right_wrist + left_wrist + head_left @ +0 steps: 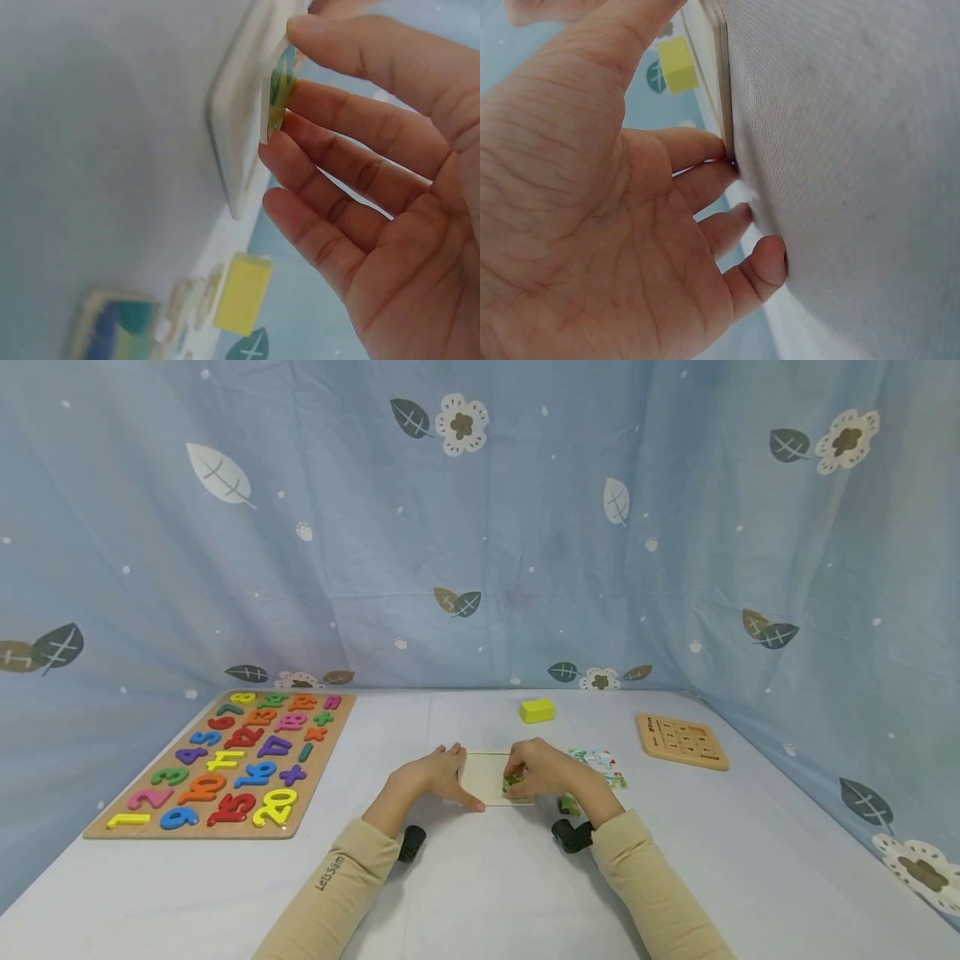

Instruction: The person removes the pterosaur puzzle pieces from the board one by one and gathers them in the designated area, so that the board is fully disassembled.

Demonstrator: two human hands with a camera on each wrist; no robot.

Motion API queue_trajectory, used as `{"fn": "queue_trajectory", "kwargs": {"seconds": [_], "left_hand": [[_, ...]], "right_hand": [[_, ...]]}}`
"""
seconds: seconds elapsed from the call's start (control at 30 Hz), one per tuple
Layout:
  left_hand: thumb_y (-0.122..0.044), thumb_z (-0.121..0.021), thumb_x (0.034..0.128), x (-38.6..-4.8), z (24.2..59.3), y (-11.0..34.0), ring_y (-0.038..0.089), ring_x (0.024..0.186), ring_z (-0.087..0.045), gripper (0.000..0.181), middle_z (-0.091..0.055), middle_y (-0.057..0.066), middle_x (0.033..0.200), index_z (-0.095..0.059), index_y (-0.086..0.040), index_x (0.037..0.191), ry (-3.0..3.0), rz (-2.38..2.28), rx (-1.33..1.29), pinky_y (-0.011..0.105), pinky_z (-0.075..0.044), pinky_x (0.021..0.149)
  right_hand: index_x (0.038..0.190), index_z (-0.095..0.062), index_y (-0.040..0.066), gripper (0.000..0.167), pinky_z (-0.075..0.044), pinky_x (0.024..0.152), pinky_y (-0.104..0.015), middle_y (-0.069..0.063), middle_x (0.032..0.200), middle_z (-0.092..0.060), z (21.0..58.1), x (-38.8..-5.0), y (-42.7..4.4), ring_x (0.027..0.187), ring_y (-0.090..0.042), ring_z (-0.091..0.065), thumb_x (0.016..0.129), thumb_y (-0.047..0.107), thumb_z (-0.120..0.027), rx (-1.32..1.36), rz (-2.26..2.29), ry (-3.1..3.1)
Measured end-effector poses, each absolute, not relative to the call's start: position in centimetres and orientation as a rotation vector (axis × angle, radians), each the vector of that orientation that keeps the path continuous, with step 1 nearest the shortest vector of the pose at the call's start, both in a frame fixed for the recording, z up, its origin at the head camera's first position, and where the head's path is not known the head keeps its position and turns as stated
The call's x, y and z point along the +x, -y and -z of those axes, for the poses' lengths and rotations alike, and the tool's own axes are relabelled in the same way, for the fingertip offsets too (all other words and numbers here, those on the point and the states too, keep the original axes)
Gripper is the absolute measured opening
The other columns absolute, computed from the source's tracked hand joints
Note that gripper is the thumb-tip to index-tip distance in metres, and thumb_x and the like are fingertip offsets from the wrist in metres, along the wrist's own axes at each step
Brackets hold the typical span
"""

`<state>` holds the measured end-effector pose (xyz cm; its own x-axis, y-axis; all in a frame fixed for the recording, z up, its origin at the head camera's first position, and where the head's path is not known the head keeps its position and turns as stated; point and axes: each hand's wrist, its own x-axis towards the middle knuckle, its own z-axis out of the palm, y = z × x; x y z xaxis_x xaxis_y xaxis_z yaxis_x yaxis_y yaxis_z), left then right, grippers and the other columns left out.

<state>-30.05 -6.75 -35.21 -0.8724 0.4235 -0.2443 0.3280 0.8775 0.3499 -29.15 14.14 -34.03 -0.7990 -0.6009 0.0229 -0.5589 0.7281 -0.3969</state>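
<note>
A flat cream-coloured board (483, 777) with a thin rim lies on the table in front of me. Along its left end rests my left hand (435, 774), thumb at the near edge and fingers spread toward the far corner; in the left wrist view the fingertips touch the board's side (718, 82). My right hand (543, 766) pinches a green and yellow puzzle piece (279, 86) between thumb and fingers, tilted over the board's right part. More colourful puzzle pieces (602, 763) lie right of the board, and a darker green one (568, 806) is partly hidden by the right wrist.
A large number board (341, 710) with raised coloured numbers lies at the left. Behind the cream board stands a yellow block (537, 711). A small wooden number board (682, 742) lies at the right. A blue patterned curtain (480, 527) borders the white table.
</note>
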Motion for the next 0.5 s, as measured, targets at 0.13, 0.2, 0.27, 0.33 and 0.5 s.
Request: {"fn": "queue_trajectory", "kwargs": {"seconds": [0.13,0.2,0.27,0.33,0.5], "left_hand": [[-0.052,-0.076,0.076,-30.0,35.1,6.7,0.037,0.148,-0.016,0.108,-0.019,0.016,0.16,-0.021,0.002,0.152,-2.732,-0.424,0.561,0.053,-0.024,0.117],[-0.052,-0.076,0.0762,-30.0,35.1,6.8,0.037,0.148,-0.016,0.108,-0.019,0.016,0.16,-0.021,0.002,0.152,-2.731,-0.419,0.562,0.053,-0.024,0.117],[-0.053,-0.075,0.0764,-30.0,35.2,6.8,0.037,0.148,-0.016,0.108,-0.019,0.016,0.16,-0.021,0.002,0.152,-2.73,-0.414,0.568,0.053,-0.023,0.117],[-0.053,-0.075,0.0765,-30.1,35.2,6.8,0.037,0.148,-0.015,0.108,-0.019,0.016,0.16,-0.021,0.002,0.152,-2.729,-0.412,0.573,0.053,-0.023,0.117],[-0.051,-0.076,0.0769,-30.1,35.3,6.8,0.037,0.148,-0.015,0.107,-0.018,0.016,0.16,-0.02,0.002,0.152,-2.726,-0.422,0.583,0.053,-0.022,0.117]], "right_hand": [[0.091,-0.075,0.006,0.014,-0.049,0.071,-0.022,-0.001,0.087,-0.064,33.4,-29.0,-14.7,0.081,-0.012,-0.059,0.078,0.011,-0.077,-0.969,0.615,-2.817],[0.089,-0.075,0.006,0.013,-0.05,0.07,-0.022,-0.001,0.086,-0.065,33.0,-29.0,-15.1,0.08,-0.012,-0.059,0.077,0.011,-0.078,-0.977,0.612,-2.819],[0.087,-0.075,0.007,0.013,-0.049,0.069,-0.022,0.0,0.085,-0.065,32.7,-28.9,-15.4,0.079,-0.011,-0.058,0.076,0.012,-0.079,-0.955,0.626,-2.818],[0.085,-0.075,0.007,0.012,-0.049,0.067,-0.022,0.0,0.084,-0.065,32.4,-28.9,-15.7,0.077,-0.011,-0.057,0.075,0.012,-0.08,-0.94,0.64,-2.816],[0.083,-0.075,0.007,0.013,-0.049,0.065,-0.022,-0.002,0.083,-0.065,31.9,-28.8,-16.6,0.074,-0.01,-0.056,0.073,0.011,-0.081,-0.933,0.67,-2.818]]}}
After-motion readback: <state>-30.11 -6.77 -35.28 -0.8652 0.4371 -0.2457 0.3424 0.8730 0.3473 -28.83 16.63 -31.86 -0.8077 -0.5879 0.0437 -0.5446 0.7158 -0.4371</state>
